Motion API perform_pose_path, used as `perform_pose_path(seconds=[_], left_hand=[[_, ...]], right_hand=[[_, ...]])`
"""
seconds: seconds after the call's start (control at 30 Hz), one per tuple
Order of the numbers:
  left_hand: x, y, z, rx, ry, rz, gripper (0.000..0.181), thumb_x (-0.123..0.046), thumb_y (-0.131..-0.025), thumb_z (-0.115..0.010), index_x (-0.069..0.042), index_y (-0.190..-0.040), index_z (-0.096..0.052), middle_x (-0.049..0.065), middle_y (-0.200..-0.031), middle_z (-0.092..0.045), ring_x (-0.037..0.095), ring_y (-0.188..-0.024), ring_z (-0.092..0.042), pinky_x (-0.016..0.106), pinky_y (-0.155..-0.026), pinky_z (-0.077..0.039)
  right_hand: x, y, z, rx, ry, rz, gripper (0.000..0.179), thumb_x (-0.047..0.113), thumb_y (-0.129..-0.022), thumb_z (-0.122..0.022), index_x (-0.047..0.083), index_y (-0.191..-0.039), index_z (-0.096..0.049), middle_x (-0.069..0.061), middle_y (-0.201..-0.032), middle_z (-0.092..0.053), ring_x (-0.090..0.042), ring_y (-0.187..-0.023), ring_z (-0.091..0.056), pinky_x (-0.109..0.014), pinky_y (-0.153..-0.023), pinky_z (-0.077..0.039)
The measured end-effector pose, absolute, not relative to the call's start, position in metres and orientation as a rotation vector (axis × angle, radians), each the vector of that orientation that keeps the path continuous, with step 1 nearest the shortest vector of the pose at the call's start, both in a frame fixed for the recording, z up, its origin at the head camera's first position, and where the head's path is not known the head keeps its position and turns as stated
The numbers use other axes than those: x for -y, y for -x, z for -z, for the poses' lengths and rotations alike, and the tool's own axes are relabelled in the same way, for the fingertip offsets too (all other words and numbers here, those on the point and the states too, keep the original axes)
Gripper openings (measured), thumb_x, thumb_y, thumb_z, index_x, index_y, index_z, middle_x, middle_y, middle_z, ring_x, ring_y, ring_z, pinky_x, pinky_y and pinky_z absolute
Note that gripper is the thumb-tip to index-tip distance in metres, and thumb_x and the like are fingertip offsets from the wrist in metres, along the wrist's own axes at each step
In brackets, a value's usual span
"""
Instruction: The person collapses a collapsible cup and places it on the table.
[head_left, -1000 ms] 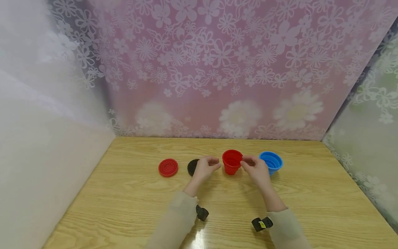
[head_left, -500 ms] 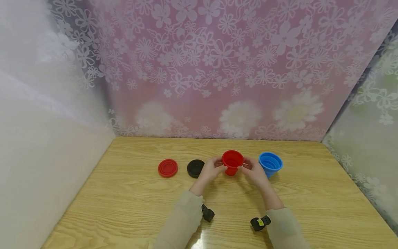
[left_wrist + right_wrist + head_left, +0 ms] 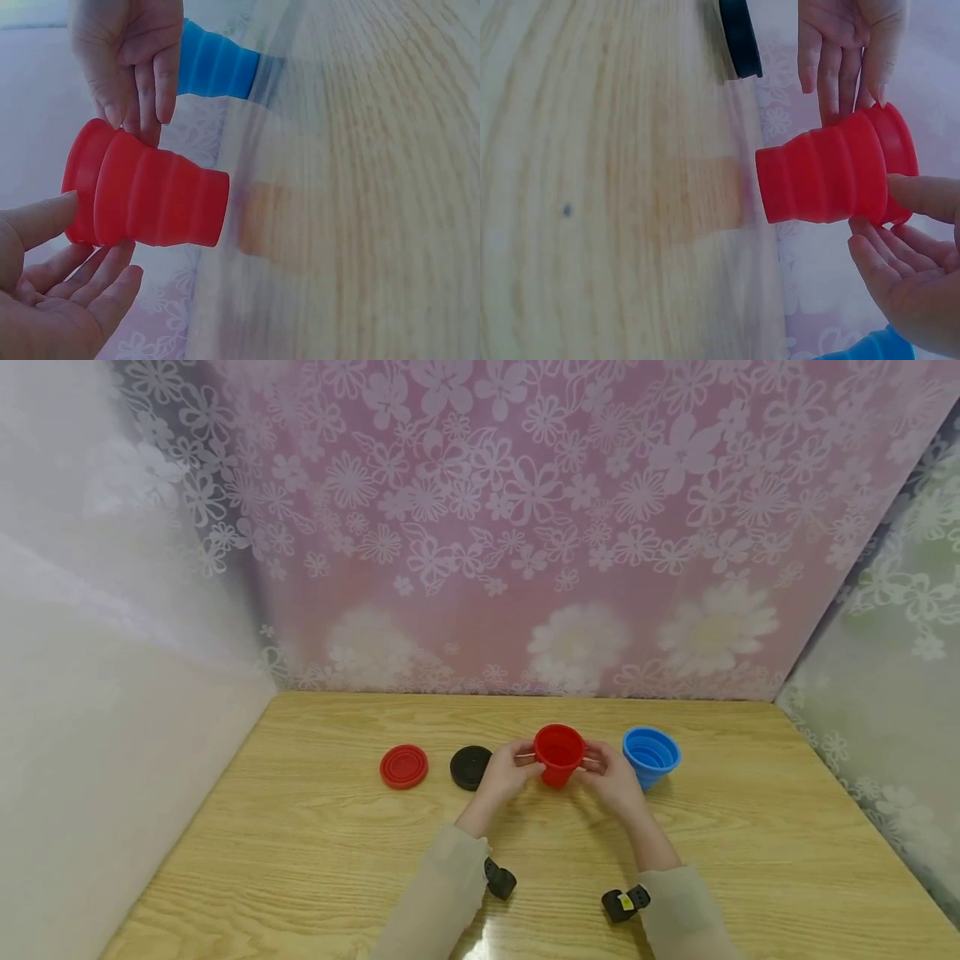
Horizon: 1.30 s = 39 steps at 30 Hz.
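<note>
Between my two hands is a red collapsible cup (image 3: 558,752), pulled out to its stepped, tapering shape with its mouth up. My left hand (image 3: 510,777) pinches it on the left just under the rim, thumb on the near side. From the right, my right hand (image 3: 615,785) pinches it the same way. In the left wrist view the base of the red cup (image 3: 150,191) is close over the table, beside its own reflection. The right wrist view shows the thumb and fingers of my right hand (image 3: 922,277) at the rim band.
A blue collapsible cup (image 3: 651,753), also extended, stands just right of my right hand. Beside my left hand lies a flat black disc (image 3: 469,767), and farther left a flattened red collapsible cup (image 3: 403,767). Floral curtain (image 3: 525,568) borders the wooden table (image 3: 300,860).
My left hand has moved right, from apart to gripping the red cup. My right hand has shifted from touching its rim to gripping its side. The black disc is now more exposed.
</note>
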State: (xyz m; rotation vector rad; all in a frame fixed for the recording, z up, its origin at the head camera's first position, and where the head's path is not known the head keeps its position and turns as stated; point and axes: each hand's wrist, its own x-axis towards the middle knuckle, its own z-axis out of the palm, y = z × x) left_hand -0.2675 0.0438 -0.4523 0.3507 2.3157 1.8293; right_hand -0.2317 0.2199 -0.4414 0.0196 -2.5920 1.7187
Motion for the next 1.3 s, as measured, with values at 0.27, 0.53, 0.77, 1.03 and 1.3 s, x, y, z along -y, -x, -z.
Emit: perform_pose_path(seconds=[0.27,0.53,0.77,1.03,1.3], left_hand=[[-0.024,0.258,0.438,-2.330,-0.351,-1.872,0.038,-0.012,-0.082,-0.064,-0.003,-0.117,-0.054,0.007,-0.111,-0.056,0.019,-0.095,-0.056,0.027,-0.073,-0.049],[0.007,0.246,0.416,-2.317,-0.400,-1.965,0.039,-0.020,-0.083,-0.063,-0.003,-0.117,-0.053,0.010,-0.112,-0.054,0.025,-0.098,-0.055,0.033,-0.075,-0.049],[0.031,0.233,0.398,-2.318,-0.478,-2.024,0.041,-0.022,-0.083,-0.063,-0.002,-0.117,-0.051,0.011,-0.115,-0.052,0.027,-0.101,-0.053,0.033,-0.081,-0.047],[0.041,0.223,0.384,-2.315,-0.572,-2.095,0.044,-0.020,-0.082,-0.064,-0.006,-0.121,-0.048,0.009,-0.116,-0.052,0.024,-0.098,-0.054,0.032,-0.081,-0.047],[0.042,0.210,0.367,-2.294,-0.634,-2.109,0.037,-0.008,-0.084,-0.060,0.000,-0.119,-0.052,0.015,-0.112,-0.055,0.028,-0.098,-0.055,0.033,-0.081,-0.047]], right_hand=[[-0.206,0.224,0.436,2.443,-0.118,-1.851,0.052,0.002,-0.081,-0.062,-0.006,-0.127,-0.039,-0.026,-0.120,-0.047,-0.036,-0.107,-0.048,-0.033,-0.082,-0.046],[-0.182,0.218,0.414,2.314,-0.294,-1.920,0.052,0.007,-0.080,-0.064,-0.006,-0.125,-0.040,-0.022,-0.125,-0.044,-0.034,-0.114,-0.044,-0.037,-0.090,-0.038],[-0.163,0.211,0.395,2.261,-0.321,-1.947,0.052,0.009,-0.078,-0.067,-0.003,-0.123,-0.043,-0.019,-0.122,-0.048,-0.030,-0.110,-0.048,-0.030,-0.086,-0.042],[-0.155,0.202,0.383,2.200,-0.375,-1.925,0.050,0.009,-0.078,-0.067,-0.002,-0.121,-0.045,-0.017,-0.119,-0.051,-0.028,-0.103,-0.052,-0.025,-0.082,-0.045],[-0.154,0.195,0.376,2.180,-0.359,-1.850,0.048,0.005,-0.077,-0.067,0.002,-0.121,-0.050,-0.017,-0.114,-0.054,-0.031,-0.092,-0.056,-0.025,-0.073,-0.049]])
